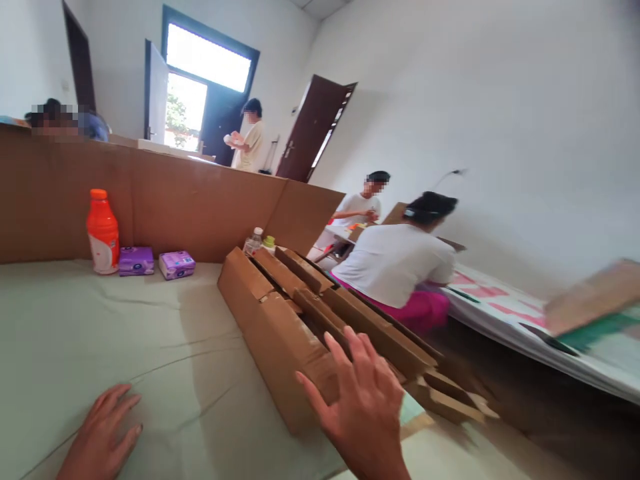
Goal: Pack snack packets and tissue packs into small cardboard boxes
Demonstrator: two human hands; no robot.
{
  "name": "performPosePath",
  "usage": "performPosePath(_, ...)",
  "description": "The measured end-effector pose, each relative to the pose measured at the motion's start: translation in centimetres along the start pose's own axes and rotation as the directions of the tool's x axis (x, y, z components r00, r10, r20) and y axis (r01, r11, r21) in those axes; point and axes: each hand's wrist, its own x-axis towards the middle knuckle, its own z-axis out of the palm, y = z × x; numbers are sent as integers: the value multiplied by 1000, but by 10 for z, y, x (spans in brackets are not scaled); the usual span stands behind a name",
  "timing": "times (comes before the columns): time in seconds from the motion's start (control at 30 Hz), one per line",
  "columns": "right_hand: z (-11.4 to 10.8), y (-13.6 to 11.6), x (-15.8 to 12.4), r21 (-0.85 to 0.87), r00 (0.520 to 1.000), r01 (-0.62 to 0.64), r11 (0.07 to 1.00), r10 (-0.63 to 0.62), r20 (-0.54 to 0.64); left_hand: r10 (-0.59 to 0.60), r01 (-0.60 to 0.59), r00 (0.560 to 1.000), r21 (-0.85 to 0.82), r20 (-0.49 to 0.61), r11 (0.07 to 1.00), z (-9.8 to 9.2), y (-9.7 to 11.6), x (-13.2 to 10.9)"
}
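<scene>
My right hand (361, 400) is raised with its fingers spread, just in front of the near end of a long open cardboard box (280, 320) that lies on the pale green cloth (125, 347). It holds nothing; whether it touches the box is unclear. My left hand (100, 437) rests flat on the cloth at the lower left, fingers stretched out and empty. The box's flaps stand open and its inside is dark.
An orange bottle (103, 232) and two purple tissue packs (136, 261) (177, 264) stand by a tall cardboard wall (190, 207). Two small bottles (254, 241) sit behind the box. A person in white and pink (400, 267) sits to the right; others are farther back. A blurred box (595, 297) lies at far right.
</scene>
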Motion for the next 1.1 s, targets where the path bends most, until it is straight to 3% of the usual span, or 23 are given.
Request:
performPosePath(0.07,-2,-22,-11,195,994,109,975,-105,-33,-90,84,994,94,64,992,-9,-9,-3)
performPosePath(0.13,7,-50,-35,395,962,215,893,-262,70,-174,156,980,172,95,973,-21,-20,1)
performPosePath(0.23,40,-92,-85,566,813,280,775,-505,289,-288,267,957,260,45,928,-42,-41,8)
performPosePath(0.3,64,-111,-115,614,720,269,742,-578,383,-360,342,933,313,-2,886,-53,-52,7)
performPosePath(0.37,79,-121,-135,639,682,243,730,-597,422,-413,396,910,348,-26,850,-61,-58,0)
performPosePath(0.5,80,-122,-147,638,725,210,741,-556,407,-458,429,889,374,-12,822,-66,-55,-11)
performPosePath(0.77,64,-124,-148,600,785,249,760,-521,334,-499,448,866,400,28,800,-69,-45,-7)
performPosePath(0.97,57,-105,-157,589,768,377,714,-597,233,-483,424,875,425,37,800,-66,-45,-10)
performPosePath(1.1,47,-103,-153,599,766,341,725,-583,270,-470,407,882,437,41,802,-62,-50,-11)
